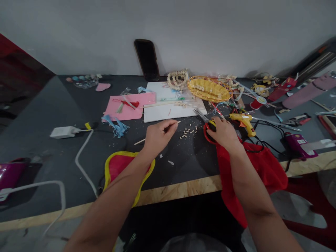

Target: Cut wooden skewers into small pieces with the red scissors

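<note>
My left hand [160, 135] is closed in a pinch round a thin pale stick [140, 141], whose two ends stick out on either side of the fingers. Over at the right, my right hand [223, 132] has its fingers on the red-handled scissors [209, 134], with the blades pointing away to the upper left. Between both hands lie several small cut pale pieces [187, 132] and scattered crumbs on the dark tabletop [189, 161]. Just past them is a white sheet [160, 113].
A yellow woven basket [207, 91], bead strings [177, 79] and a leaning phone [147, 59] stand at the back. Right of my hand lie a yellow glue gun [244, 122] and red cloth [262, 168]. Blue tassels [118, 126], pink paper [112, 110] and a white charger [64, 132] are left.
</note>
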`<state>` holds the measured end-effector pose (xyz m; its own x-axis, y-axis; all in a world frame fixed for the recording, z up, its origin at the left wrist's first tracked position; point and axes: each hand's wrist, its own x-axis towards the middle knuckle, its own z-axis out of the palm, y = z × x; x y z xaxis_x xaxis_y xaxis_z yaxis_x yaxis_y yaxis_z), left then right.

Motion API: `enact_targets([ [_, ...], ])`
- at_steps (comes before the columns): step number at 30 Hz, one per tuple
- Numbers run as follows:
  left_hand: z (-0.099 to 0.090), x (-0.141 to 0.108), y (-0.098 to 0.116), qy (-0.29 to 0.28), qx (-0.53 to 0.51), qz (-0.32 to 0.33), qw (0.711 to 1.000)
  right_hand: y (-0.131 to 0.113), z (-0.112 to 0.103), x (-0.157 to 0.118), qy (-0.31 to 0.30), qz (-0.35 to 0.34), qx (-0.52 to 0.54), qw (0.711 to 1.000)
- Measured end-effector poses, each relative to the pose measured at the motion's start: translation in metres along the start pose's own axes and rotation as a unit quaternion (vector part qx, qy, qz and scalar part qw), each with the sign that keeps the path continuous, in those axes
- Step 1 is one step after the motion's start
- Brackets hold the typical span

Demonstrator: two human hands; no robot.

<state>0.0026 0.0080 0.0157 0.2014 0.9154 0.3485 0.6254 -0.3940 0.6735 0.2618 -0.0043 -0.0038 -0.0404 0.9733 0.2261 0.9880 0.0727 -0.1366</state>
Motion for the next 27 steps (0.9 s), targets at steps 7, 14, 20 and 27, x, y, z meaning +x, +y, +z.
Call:
enact_targets([
  [7,-0.005,0.001,0.009,0.047,-0.070,-0.039,0.996,-0.007,-0.014,0.006,0.079,0.060,0.174,0.980],
  [14,-0.011,-0.001,0.020,0.098,-0.106,-0.055,0.988,-0.032,-0.014,-0.002,0.125,-0.042,0.369,0.920],
  [20,-0.012,-0.002,0.019,0.099,-0.128,-0.052,0.985,-0.054,-0.014,-0.015,0.055,-0.177,0.334,0.924],
  [27,-0.010,-0.004,0.015,0.063,-0.121,-0.017,0.991,-0.058,-0.008,-0.017,0.016,-0.199,0.335,0.921],
])
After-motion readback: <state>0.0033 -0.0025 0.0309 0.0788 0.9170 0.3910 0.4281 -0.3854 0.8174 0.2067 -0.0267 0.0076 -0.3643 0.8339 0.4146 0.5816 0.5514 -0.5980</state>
